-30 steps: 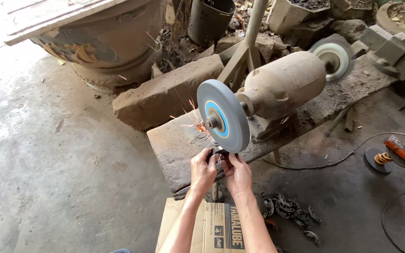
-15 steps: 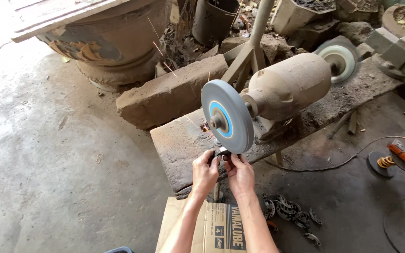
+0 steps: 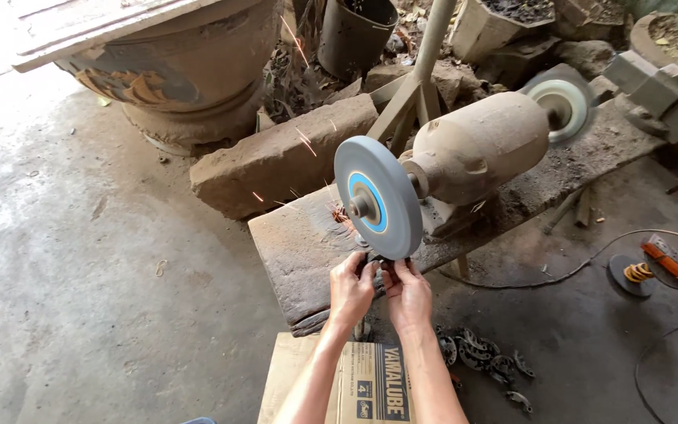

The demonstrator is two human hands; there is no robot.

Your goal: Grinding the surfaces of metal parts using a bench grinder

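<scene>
More sparks point(image 3: 304, 146) off grinding wheel point(image 3: 377, 196)

Two bare hands, the left hand point(image 3: 351, 289) and right hand point(image 3: 407, 297), at lower centre. One bench grinder point(image 3: 476, 149) carrying two wheels: a grey wheel point(image 3: 377, 198) at centre, a paler wheel point(image 3: 563, 102) at upper right. One cardboard box point(image 3: 362, 385) at the bottom. One big rusty pot point(image 3: 174, 71) upper left. One orange angle grinder point(image 3: 672, 263) at right.

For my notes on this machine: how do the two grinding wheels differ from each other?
The near wheel is grey with a blue centre ring; the far wheel is pale with a greenish tint. The near wheel throws sparks, with both hands at its lower edge; the far wheel is untouched. Both sit on the same motor.
</scene>
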